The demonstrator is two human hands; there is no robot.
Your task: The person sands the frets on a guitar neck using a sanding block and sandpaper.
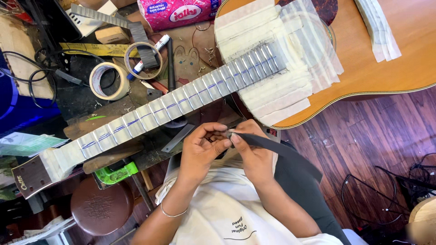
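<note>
An acoustic guitar (pixel 386 68) lies across the workbench, its fretboard (pixel 181 100) and the top around it covered in pale masking tape, frets bare with blue marks. Just below the neck, my left hand (pixel 202 147) and my right hand (pixel 252 152) meet at the fingertips. Both pinch the end of a long dark strip (pixel 281 152), which looks like sandpaper and runs down to the right over my lap. The left wrist wears a thin bracelet.
Two rolls of tape (pixel 109 80) and a marker (pixel 152 54) lie on the bench at upper left, by cables and a pink tissue pack (pixel 177 12). A green clamp (pixel 116 174) sits under the neck above a round brown stool (pixel 102 208). Wood floor at right.
</note>
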